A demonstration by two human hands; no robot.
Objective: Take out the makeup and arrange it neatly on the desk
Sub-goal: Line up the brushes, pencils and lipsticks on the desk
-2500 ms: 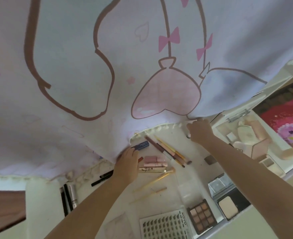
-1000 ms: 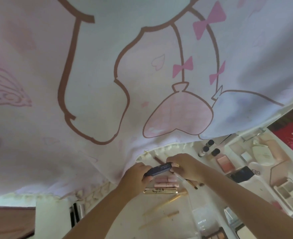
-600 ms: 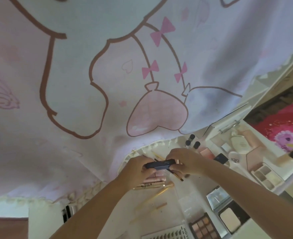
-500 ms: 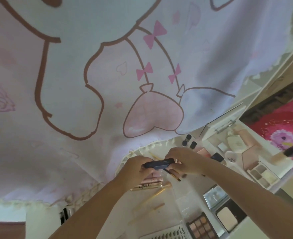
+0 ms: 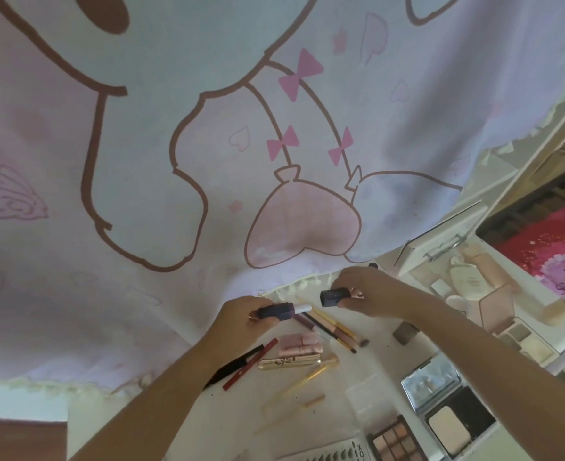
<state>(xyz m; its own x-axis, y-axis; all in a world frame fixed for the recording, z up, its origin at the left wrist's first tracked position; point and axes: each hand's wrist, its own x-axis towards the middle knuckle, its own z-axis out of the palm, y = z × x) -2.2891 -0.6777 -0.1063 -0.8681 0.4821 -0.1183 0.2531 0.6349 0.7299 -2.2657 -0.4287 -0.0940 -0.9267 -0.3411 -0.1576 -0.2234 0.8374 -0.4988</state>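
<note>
Item: dark blue lipstick, held in two parts above the desk (image 5: 367, 367).

Body (image 5: 279, 311): our left hand (image 5: 241, 322) pinches it by the blue barrel. Its long axis runs left to right, and the pale inner end points toward the cap.

Cap (image 5: 333, 297): our right hand (image 5: 366, 291) grips it between fingers and thumb, just beside the body and slightly above it. The open mouth appears to face the pale end, though blur leaves this uncertain.

We judge the two parts nearly coaxial. Either hand could close the gap.
</note>
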